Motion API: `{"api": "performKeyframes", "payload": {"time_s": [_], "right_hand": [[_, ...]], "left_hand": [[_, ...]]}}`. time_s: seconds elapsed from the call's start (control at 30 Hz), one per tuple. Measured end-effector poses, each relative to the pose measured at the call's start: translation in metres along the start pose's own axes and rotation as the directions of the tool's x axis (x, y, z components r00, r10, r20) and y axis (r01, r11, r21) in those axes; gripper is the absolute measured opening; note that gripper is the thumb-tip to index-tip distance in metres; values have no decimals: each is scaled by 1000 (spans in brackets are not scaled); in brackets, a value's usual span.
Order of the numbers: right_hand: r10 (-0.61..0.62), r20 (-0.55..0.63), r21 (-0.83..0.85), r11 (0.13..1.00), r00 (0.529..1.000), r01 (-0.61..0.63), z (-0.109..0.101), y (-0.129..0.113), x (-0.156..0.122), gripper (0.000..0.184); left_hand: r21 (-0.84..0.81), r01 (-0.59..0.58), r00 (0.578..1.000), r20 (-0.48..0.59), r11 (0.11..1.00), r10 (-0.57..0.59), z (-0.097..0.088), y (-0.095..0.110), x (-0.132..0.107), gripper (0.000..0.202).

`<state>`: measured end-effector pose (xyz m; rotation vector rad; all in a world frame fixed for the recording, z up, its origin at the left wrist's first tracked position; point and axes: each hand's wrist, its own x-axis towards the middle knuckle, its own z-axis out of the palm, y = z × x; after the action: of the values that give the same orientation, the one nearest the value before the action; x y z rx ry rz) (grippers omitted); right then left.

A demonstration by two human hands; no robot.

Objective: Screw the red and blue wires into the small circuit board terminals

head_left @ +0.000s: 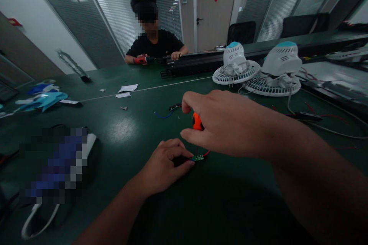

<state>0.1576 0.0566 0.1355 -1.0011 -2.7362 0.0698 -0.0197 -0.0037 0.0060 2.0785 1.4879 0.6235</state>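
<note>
My left hand [168, 164] rests on the dark green table [120, 130] with its fingers curled, pinching a small green circuit board [198, 157] that has red wires. Just above it, my right hand [218, 122] is closed around an orange-handled tool [197, 121] that points down toward the board. The tool's tip is hidden behind my fingers. A blue wire with a small black part [169, 111] lies on the table just beyond my hands.
Two white and teal fans [235, 67] [280, 71] lie face down at the right with loose cables. Across the table a person in black holds a red tool [140, 60]. Paper scraps [126, 89], blue gloves [43, 99] and a blurred box [57, 160] lie left.
</note>
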Motion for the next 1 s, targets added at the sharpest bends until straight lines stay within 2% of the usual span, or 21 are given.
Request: {"api": "performKeyframes", "payload": {"time_s": [0.2,0.37,1.0], "right_hand": [[62,25,-33,998,998,-61,-3,-4,1,47],[34,-7,-51,998,999,-34,-1,-2,-1,32],[-26,-35,23,999,999,27,0,3,-1,36]], "left_hand": [[-11,-1,1000,11,1000,1,-1,4,1,15],[-15,-4,1000,10,1000,4,-2,4,1,12],[5,-6,1000,1,1000,6,-2,5,1,13]]}}
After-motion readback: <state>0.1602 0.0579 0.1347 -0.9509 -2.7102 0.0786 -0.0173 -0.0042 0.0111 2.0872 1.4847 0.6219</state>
